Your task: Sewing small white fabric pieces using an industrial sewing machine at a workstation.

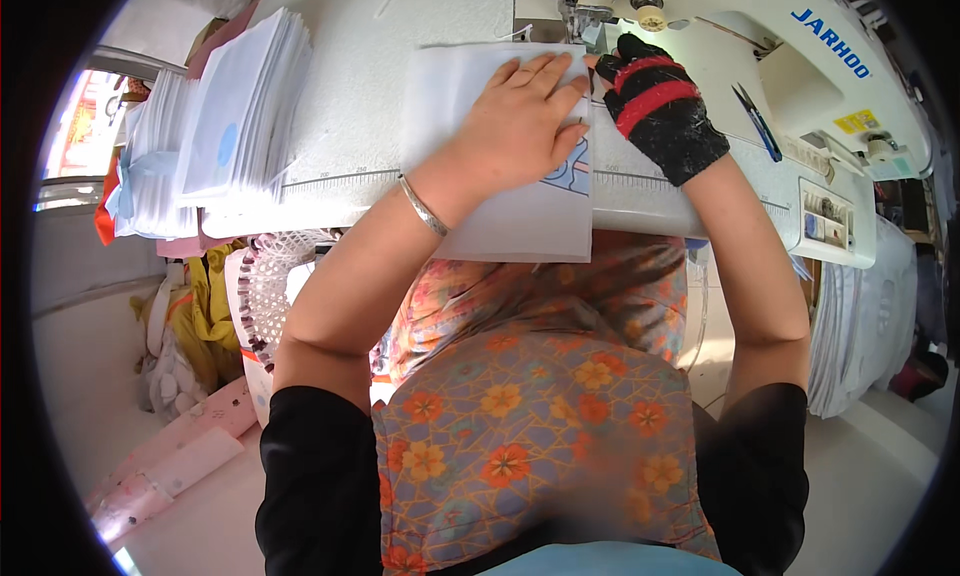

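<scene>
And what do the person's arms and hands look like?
The left hand is ungloved, with a silvery bangle at its wrist. The right hand wears a black glove with two red stripes. Both sleeves are short and black.

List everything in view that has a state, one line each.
Left hand: bare, spread flat on the white sheet.
Right hand: gloved, by the sheet's far right corner; grip unclear.
White sheet: flat, near edge overhanging the tabletop.
White stack: piled at left.
Snips: lying free.
Sewing machine: running or stopped, can't tell.
Bracelet: worn, left wrist.
</scene>
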A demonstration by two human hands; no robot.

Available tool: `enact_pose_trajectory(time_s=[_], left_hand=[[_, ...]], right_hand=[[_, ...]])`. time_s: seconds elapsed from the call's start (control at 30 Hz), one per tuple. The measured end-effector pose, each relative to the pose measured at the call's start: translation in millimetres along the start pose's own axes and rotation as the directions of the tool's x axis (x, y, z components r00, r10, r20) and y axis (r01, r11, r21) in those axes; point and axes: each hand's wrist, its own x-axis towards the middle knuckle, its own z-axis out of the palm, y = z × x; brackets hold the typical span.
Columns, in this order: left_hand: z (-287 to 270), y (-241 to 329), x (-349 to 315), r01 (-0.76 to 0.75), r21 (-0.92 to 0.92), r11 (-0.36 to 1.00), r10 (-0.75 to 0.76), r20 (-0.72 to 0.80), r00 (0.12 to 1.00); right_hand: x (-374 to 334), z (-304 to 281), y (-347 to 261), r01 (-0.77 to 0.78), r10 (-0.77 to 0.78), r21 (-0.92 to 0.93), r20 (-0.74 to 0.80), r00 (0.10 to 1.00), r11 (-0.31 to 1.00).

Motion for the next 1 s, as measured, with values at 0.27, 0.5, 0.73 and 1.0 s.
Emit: enact_pose_trajectory(time_s=[0.27, 0.5, 0.73, 1.0], left_hand=[[7, -17, 15, 0.021, 0.002, 1.000, -0.021, -0.024, 0.999], [8, -20, 12, 0.016, 0.027, 1.000, -0.015, -0.019, 1.000], [1, -20, 9, -0.021, 0.017, 1.000, 0.021, -0.013, 1.000], [-15, -1, -7, -0.024, -0.035, 0.999, 0.025, 0.016, 1.000]], right_hand=[[5, 9, 2, -0.023, 0.023, -0.084, 0.001, 1.000, 0.996], [-18, 0, -19, -0.016, 0.045, 0.371, -0.071, 0.996, 0.929], [-22, 2, -21, 0.089, -0.073, 0.260, -0.067, 0.995, 0.962], [-25, -3, -23, 0.073, -0.067, 0.266, -0.029, 0.997, 0.961]])
